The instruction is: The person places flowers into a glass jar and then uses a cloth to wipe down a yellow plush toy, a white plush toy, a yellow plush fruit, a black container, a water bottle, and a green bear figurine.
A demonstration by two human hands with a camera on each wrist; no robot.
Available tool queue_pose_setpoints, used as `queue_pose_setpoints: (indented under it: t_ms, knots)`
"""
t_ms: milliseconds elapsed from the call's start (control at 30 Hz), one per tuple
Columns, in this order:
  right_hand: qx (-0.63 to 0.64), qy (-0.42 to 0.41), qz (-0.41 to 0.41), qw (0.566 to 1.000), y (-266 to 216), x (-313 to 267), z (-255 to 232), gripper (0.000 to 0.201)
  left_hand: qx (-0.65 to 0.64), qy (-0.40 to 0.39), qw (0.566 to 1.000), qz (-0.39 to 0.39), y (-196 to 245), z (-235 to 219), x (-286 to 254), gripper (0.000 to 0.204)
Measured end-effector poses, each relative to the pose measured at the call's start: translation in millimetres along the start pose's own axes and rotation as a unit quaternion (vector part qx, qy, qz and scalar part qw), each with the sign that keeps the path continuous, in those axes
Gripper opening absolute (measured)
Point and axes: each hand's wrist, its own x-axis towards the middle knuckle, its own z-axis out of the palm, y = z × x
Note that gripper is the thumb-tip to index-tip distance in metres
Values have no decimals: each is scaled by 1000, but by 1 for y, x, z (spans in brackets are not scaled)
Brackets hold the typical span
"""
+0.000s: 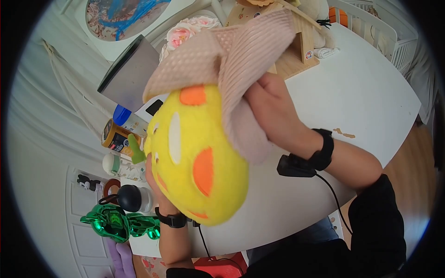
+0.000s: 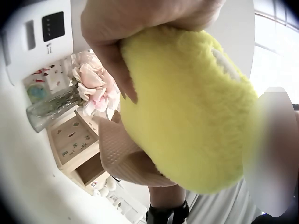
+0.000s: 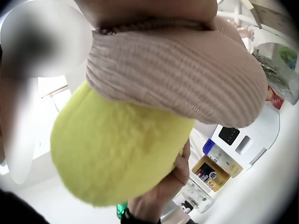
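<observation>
A plump yellow plush toy with orange patches, a white stripe and a green felt piece is held up over the white table. My left hand grips its left side; in the left wrist view the fingers of that hand bend around the fur. With my right hand I hold a pink textured cloth, ribbed in places, against the plush. The cloth drapes over one end of the toy in the right wrist view, under my right hand.
Behind the plush stand a grey bin-like appliance, pink flowers and a small wooden house. Along the left edge are a blue-capped bottle, a brown jar, a black-topped cup and a shiny green figure.
</observation>
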Motion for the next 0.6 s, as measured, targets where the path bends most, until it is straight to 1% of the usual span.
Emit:
queue_pose_setpoints:
  t_ms: [33, 67, 133, 167, 200, 233, 267, 300, 333, 400, 433, 467, 500, 533, 567, 600]
  knots:
    - [32, 11, 42, 999, 3, 5, -5, 30, -3, -2, 1000, -1, 0, 0, 0, 45]
    - [32, 12, 43, 999, 5, 7, -9, 30, -6, -3, 1000, -2, 0, 0, 0, 45]
    - [-22, -38, 26, 999, 8, 10, -19, 32, -10, -6, 1000, -2, 0, -1, 0, 45]
    - [-48, -64, 17, 997, 8, 11, -20, 33, -10, -6, 1000, -2, -3, -10, 0, 45]
    - [-48, -65, 16, 997, 8, 7, -16, 33, 26, 10, 998, 52, -11, -25, 3, 44]
    - [-20, -106, 18, 994, 7, -1, -9, 34, 60, 27, 992, 105, -16, -37, 5, 42]
    - [8, -147, 19, 989, 4, -8, -3, 35, 60, 28, 992, 105, -15, -41, 6, 42]
    - [76, -218, 143, 962, -12, -12, -1, 47, 136, 51, 978, 149, -15, -45, 8, 42]
    - [76, -219, 143, 962, -7, -16, 4, 47, 211, 74, 956, 192, -13, -49, 9, 41]
    - [30, -225, -9, 974, 12, -24, 23, 69, 358, 119, 886, 271, -6, -58, 11, 41]
    - [31, -225, -9, 974, 17, -30, 30, 69, 427, 139, 839, 308, -2, -61, 12, 40]
    - [72, -228, 22, 971, 20, -36, 36, 77, 491, 158, 785, 342, 2, -64, 13, 40]
    - [112, -229, 53, 965, 21, -42, 41, 85, 399, 133, 858, 295, 9, -64, 12, 39]
    - [112, -229, 53, 966, 19, -51, 42, 85, 399, 133, 858, 294, 10, -61, 12, 39]
    - [96, -210, 80, 970, 13, -58, 42, 79, 236, 121, 921, 286, 11, -58, 13, 38]
    - [80, -192, 107, 972, 9, -62, 41, 74, 65, 105, 955, 270, 11, -57, 14, 36]
